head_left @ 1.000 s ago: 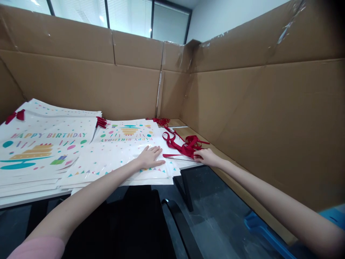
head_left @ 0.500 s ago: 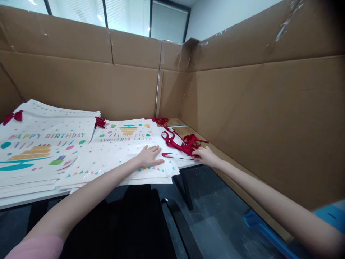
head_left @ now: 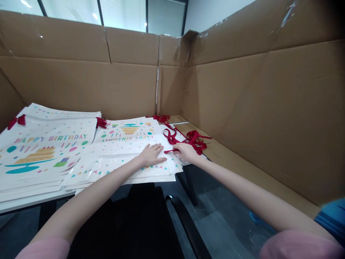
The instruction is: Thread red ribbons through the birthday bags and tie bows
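My left hand (head_left: 152, 154) lies flat, fingers spread, on the right-hand stack of glossy white gift bags or sheets (head_left: 115, 147), printed with an upside-down HAPPY BIRTHDAY and a cake. Just to its right, my right hand (head_left: 185, 151) is closed on a red ribbon (head_left: 168, 151); a short end sticks out left past the fingertips, over the stack's right edge. Behind that hand lies a loose heap of looped red ribbon (head_left: 196, 138). Whether the held piece joins the heap is hidden by the hand.
At left is another stack of HAPPY BIRTHDAY prints (head_left: 48, 144), with red bows (head_left: 16, 122) and folded ribbon ends (head_left: 101, 122) at its top. More red ribbon (head_left: 161, 118) lies at the back. Cardboard walls (head_left: 242, 108) enclose the table. A black chair (head_left: 134, 223) stands in front.
My right hand has moved left from the table's right edge, carrying the ribbon toward my left hand. My left hand stays flat on the stack. The view has shifted slightly.
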